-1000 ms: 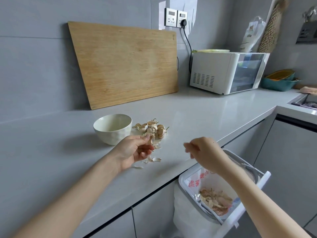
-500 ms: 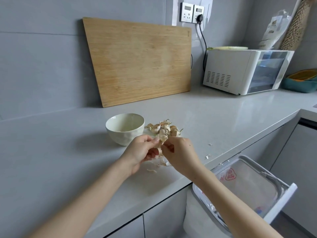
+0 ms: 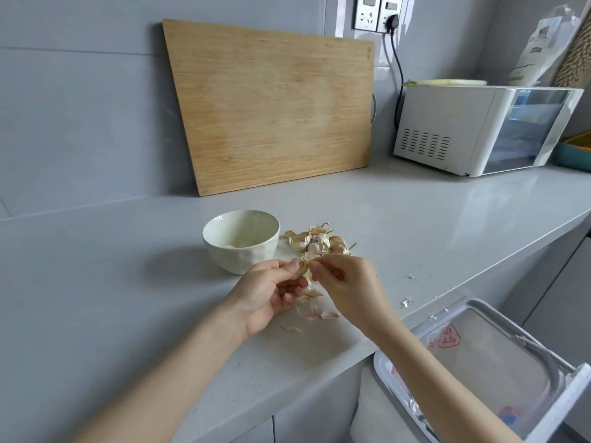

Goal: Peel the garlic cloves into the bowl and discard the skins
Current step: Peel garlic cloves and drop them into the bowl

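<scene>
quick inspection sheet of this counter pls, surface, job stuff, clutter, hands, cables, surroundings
surface: grey countertop, skin flecks near its front edge
job's things: white bowl with pale pieces inside; garlic pile just right of it; lined bin below the counter edge
clutter: loose skins under the hands
grippers: left hand grips a garlic clove; right hand pinches its skin
cables: black cord from the wall socket down behind the white appliance
surroundings: cutting board leaning on the wall

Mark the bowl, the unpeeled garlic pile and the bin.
bowl (image 3: pixel 236 259): head view, outer wall.
garlic pile (image 3: pixel 319 241): head view, middle of heap.
bin (image 3: pixel 558 406): head view, white rim.
</scene>
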Motion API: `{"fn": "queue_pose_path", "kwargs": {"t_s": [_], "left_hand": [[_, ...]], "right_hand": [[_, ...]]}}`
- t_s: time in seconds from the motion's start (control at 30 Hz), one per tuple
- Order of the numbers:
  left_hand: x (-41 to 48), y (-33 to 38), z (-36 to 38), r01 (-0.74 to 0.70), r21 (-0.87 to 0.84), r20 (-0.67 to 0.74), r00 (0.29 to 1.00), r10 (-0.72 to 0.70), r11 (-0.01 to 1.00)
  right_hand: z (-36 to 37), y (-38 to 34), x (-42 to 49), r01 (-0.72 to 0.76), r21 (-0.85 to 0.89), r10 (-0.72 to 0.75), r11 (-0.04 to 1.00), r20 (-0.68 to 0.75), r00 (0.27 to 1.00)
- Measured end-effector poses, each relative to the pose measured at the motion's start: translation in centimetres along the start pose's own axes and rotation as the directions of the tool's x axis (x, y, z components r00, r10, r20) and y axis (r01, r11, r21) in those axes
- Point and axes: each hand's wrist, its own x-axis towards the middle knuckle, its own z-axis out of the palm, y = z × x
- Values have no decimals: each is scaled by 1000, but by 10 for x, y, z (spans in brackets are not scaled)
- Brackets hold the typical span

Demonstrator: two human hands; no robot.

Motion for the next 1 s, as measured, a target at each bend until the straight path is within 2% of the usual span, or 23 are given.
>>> {"fn": "queue_pose_path", "kwargs": {"t_s": [0.23,0.37,0.5,0.6,0.7,0.8,0.9,1.0], "left_hand": [[2,0,1,-94,-88,-2,996,94,992],[1,0,0,-151,-52,-10,989,151,987],[1,-2,-1,-234,66,-19,972,236,970],[1,-4,-1,-313,119,-3,949,316,942],[0,-5,0,-366,136,15,930,368,920],[-1,-4,0,-355,109,27,935,354,929],[-1,-2,0,-328,182,10,943,332,927],[-2,2,0,-303,292,-48,943,331,907]], "right_hand": [[2,-8,0,-118,213,117,970,20,993],[1,-13,1,-205,346,196,915,62,979],[2,-17,1,-248,359,241,900,65,968],[5,-20,-1,-239,350,249,906,15,968],[9,-21,-2,-234,358,263,904,-34,964],[10,-21,-1,-231,370,271,900,-58,961],[9,-18,1,-151,236,180,960,-109,977],[10,-12,2,89,-33,-94,995,-219,971]]}}
